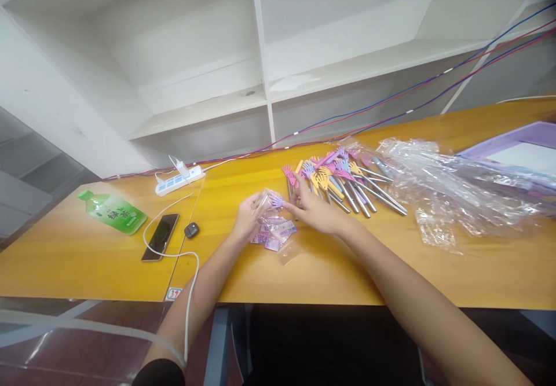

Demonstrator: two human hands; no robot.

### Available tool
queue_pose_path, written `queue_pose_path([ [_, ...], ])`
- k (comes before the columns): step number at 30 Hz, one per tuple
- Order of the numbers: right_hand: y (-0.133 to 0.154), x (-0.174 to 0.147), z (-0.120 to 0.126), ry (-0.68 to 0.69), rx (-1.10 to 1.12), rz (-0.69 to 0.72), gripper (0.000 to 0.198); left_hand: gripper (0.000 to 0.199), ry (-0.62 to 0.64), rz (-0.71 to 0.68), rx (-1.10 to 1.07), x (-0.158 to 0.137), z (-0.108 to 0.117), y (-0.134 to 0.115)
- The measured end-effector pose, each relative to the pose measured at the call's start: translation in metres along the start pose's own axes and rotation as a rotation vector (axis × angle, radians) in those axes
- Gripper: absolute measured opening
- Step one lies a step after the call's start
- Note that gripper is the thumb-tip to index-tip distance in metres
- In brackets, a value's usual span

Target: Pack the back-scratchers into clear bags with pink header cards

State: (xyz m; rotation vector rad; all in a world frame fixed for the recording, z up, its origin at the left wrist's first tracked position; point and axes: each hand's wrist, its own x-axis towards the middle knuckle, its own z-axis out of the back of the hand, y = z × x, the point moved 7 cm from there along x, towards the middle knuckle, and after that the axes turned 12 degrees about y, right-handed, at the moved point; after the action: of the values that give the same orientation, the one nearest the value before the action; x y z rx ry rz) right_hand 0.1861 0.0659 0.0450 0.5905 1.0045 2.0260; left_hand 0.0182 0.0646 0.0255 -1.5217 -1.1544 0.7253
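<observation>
My left hand (247,216) is closed on the edge of a clear plastic bag (263,205). A purple hand-shaped back scratcher head (276,201) shows at the bag, partly behind the film. My right hand (313,205) has its thumb and index finger spread apart, the thumb tip at the purple head and the index finger near a pink back scratcher (288,173). Its other fingers are hidden. Below the hands lie purple printed cards (274,236). Just right, several back scratchers (343,180) with metal rods and pink, yellow, blue and purple heads lie piled together.
A heap of clear plastic bags (473,192) and a purple tray (512,138) lie on the right. Leftward are a green tea bottle (113,212), a phone (160,237), a black earphone case (191,230) and a power strip (179,181). A white cable (186,253) crosses my left forearm.
</observation>
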Motion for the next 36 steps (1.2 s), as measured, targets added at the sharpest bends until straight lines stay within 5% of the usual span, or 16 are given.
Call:
queue_pose_path([
  [10,-0.008,0.004,-0.007,-0.098,0.124,-0.038,0.095,0.051,0.012,-0.009,0.020,-0.001,-0.003,0.018],
  [18,-0.007,0.007,-0.017,0.019,0.393,0.002,0.081,0.052,-0.090,-0.033,-0.023,0.002,0.014,0.015],
  [21,-0.006,0.005,-0.017,0.076,0.333,-0.017,0.071,0.047,-0.150,-0.080,-0.054,0.002,0.022,0.010],
  [25,-0.010,0.003,-0.021,0.218,0.116,-0.108,0.026,0.042,-0.257,-0.186,-0.076,-0.001,0.034,-0.001],
  [31,-0.002,0.005,-0.020,0.195,0.047,-0.039,0.044,0.043,-0.382,-0.294,0.070,-0.001,0.052,-0.006],
  [36,0.004,0.007,-0.020,0.069,0.085,-0.023,0.042,0.042,-0.324,-0.219,0.078,-0.001,0.046,0.004],
])
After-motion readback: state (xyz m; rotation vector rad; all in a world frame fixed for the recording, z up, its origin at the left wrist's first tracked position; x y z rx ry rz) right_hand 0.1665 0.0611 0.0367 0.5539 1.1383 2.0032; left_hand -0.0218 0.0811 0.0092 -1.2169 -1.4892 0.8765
